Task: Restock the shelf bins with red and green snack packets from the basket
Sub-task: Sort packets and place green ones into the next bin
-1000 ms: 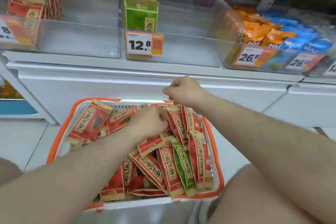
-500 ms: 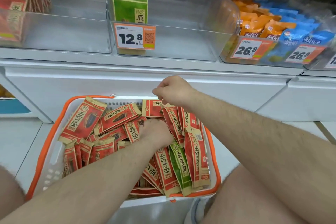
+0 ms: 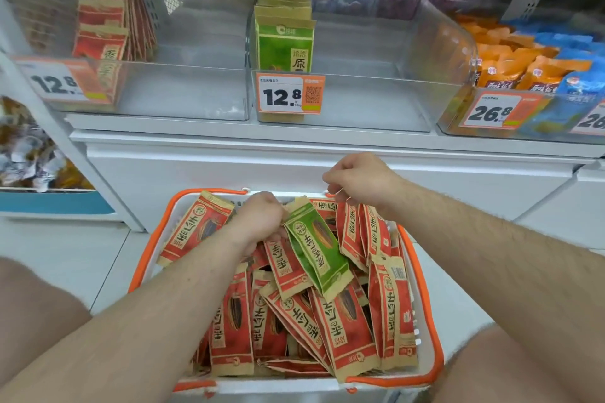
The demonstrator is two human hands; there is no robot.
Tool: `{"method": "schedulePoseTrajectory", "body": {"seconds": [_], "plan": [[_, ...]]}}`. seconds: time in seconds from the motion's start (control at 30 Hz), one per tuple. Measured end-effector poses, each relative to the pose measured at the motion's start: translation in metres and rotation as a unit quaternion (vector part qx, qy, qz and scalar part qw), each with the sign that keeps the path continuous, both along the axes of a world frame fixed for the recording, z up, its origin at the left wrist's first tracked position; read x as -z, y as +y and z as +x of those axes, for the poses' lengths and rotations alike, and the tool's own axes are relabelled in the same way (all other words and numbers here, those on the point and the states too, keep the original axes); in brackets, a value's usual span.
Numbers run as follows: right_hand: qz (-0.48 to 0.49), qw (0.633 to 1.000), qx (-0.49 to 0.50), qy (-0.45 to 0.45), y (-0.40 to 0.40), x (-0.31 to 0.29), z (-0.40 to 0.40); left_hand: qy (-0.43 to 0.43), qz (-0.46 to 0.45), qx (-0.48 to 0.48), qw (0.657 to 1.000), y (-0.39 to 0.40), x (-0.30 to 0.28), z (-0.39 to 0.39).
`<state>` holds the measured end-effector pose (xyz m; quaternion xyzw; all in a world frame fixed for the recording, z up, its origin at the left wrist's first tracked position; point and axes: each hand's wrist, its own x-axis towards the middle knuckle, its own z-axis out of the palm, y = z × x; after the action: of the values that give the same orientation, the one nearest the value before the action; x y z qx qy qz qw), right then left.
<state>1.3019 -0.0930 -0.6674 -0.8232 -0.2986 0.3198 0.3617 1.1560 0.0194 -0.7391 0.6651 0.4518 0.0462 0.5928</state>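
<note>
A white basket with an orange rim (image 3: 422, 288) sits on the floor below me, full of red snack packets (image 3: 343, 327). My left hand (image 3: 258, 222) grips the top edge of a green packet (image 3: 316, 249) and holds it tilted above the red ones. At the basket's far right, my right hand (image 3: 357, 178) pinches the tops of several upright red packets (image 3: 366, 232). On the shelf above, the left clear bin (image 3: 183, 91) holds red packets (image 3: 104, 33) and the middle clear bin (image 3: 376, 101) holds green packets (image 3: 284, 39).
A bin of orange and blue packets (image 3: 530, 62) stands at the right of the shelf. Price tags (image 3: 289, 95) hang on the bin fronts. A white cabinet front (image 3: 294, 170) lies between shelf and basket. My knees flank the basket. A lower bin (image 3: 29, 154) is at far left.
My left hand dug into the pile and has come up toward the basket's far side with a green packet. My right hand stayed on the red packets.
</note>
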Motion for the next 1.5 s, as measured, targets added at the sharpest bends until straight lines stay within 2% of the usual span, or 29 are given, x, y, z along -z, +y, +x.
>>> {"method": "schedulePoseTrajectory", "body": {"seconds": [0.3,0.5,0.63,0.73,0.83,0.9,0.93,1.0,1.07,1.13,1.2,1.33,1.43,1.5], "plan": [[-0.060,0.998,-0.031,-0.017,0.000,0.008,-0.002,-0.125,-0.027,-0.085,0.988,0.033,-0.012,-0.032],[-0.140,0.988,-0.057,0.035,-0.004,0.014,-0.003,-0.207,-0.113,-0.148,0.961,0.027,-0.015,-0.034],[-0.077,0.983,0.021,0.164,-0.010,0.015,0.005,-0.294,-0.211,-0.207,0.909,0.021,-0.020,-0.031],[0.012,0.950,0.070,0.305,-0.011,0.016,0.007,-0.335,-0.268,-0.241,0.871,0.011,-0.020,-0.026],[0.088,0.914,0.117,0.378,-0.007,0.018,0.001,-0.359,-0.313,-0.235,0.847,-0.001,-0.017,-0.021],[0.146,0.895,0.157,0.390,-0.005,0.018,0.000,-0.355,-0.313,-0.197,0.858,-0.006,-0.014,-0.020],[0.167,0.894,0.167,0.381,-0.004,0.015,0.002,-0.341,-0.295,-0.167,0.877,-0.007,-0.013,-0.020],[0.192,0.907,0.155,0.340,-0.002,0.006,0.006,-0.299,-0.223,-0.112,0.921,-0.003,-0.013,-0.021],[0.202,0.929,0.116,0.288,-0.001,-0.004,0.006,-0.275,-0.141,-0.094,0.946,0.006,-0.019,-0.023],[0.198,0.946,0.077,0.244,0.000,-0.011,0.003,-0.275,-0.091,-0.086,0.953,0.014,-0.031,-0.025],[0.203,0.947,0.069,0.237,0.003,-0.014,-0.001,-0.273,-0.076,-0.062,0.957,0.018,-0.044,-0.024],[0.266,0.907,0.105,0.309,0.004,-0.019,-0.008,-0.282,-0.092,-0.068,0.953,0.011,-0.060,-0.020],[0.243,0.933,0.060,0.259,0.004,-0.022,-0.018,-0.291,-0.094,-0.078,0.949,0.009,-0.062,-0.016],[0.248,0.949,0.051,0.187,0.006,-0.035,-0.017,-0.296,-0.076,-0.070,0.950,0.013,-0.069,-0.013]]}}
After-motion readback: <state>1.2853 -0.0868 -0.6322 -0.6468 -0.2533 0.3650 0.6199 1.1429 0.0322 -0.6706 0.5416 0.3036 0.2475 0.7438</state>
